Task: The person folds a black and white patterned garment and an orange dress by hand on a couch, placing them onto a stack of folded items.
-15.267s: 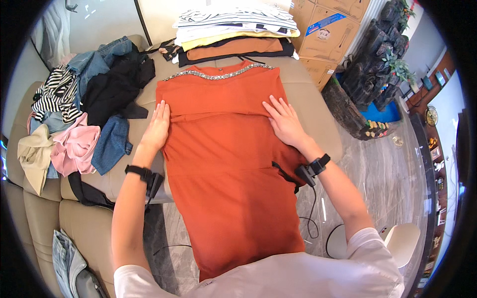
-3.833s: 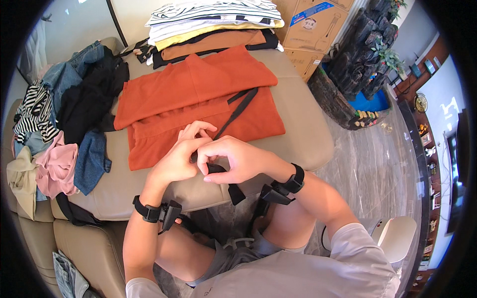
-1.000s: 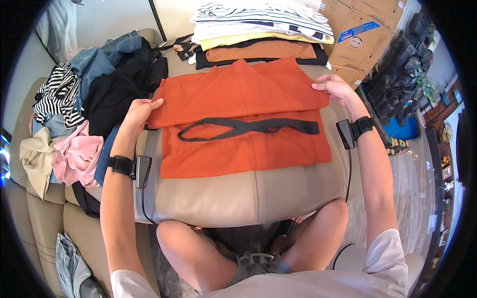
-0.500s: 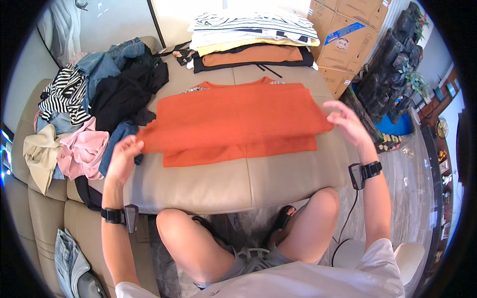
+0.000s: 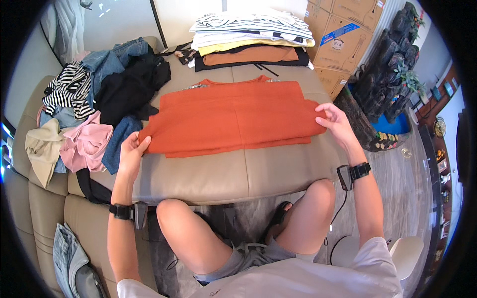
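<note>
An orange sweater lies folded across the beige leather seat in front of me, its neckline at the far side and sparkly trim near the shoulders. At its left end, my left hand pinches the cloth between thumb and fingers. My right hand grips the sweater's right end, thumb on top of the edge. The upper layer reaches close to the near hem, and only a narrow strip of the lower layer shows beyond it.
Behind the sweater stands a stack of folded clothes. Loose garments, including black clothing and a pink garment, are heaped at the left. Jeans rest on the lower left seat. Cardboard boxes and a rock fountain stand at the right.
The upper layer of the sweater has come down toward me and covers more of the lower layer. Both hands have moved with its ends, and the right has shifted slightly inward.
</note>
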### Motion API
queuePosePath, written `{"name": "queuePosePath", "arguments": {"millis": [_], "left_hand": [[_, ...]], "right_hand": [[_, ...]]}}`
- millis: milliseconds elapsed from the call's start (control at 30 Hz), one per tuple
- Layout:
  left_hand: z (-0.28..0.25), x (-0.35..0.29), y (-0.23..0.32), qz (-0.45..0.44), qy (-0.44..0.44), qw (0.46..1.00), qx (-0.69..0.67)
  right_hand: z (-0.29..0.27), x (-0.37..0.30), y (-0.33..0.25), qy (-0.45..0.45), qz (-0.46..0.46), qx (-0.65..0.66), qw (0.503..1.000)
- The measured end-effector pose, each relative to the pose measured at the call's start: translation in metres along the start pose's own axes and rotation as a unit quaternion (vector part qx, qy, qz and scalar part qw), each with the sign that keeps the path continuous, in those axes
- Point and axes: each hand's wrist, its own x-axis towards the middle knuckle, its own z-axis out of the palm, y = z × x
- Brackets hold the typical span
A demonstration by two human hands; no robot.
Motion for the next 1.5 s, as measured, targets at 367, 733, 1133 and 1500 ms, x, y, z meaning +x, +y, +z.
{"name": "queuePosePath", "arguments": {"millis": [367, 733, 1133, 1500], "left_hand": [[0.005, 0.007, 0.002, -0.162, -0.02, 0.984, -0.069], [0.009, 0.011, -0.013, 0.09, 0.036, 0.99, -0.098], [-0.018, -0.097, 0.009, 0.06, -0.092, 0.988, 0.112], [-0.013, -0.131, -0.006, 0.148, -0.078, 0.969, 0.184]], "right_hand": [[0.003, 0.01, 0.003, 0.007, 0.092, 0.074, 0.993], [-0.015, 0.011, 0.017, 0.04, -0.02, 0.019, 0.999], [0.008, -0.104, -0.038, -0.042, 0.068, 0.04, 0.996], [0.014, -0.137, -0.021, -0.073, 0.05, -0.144, 0.986]]}}
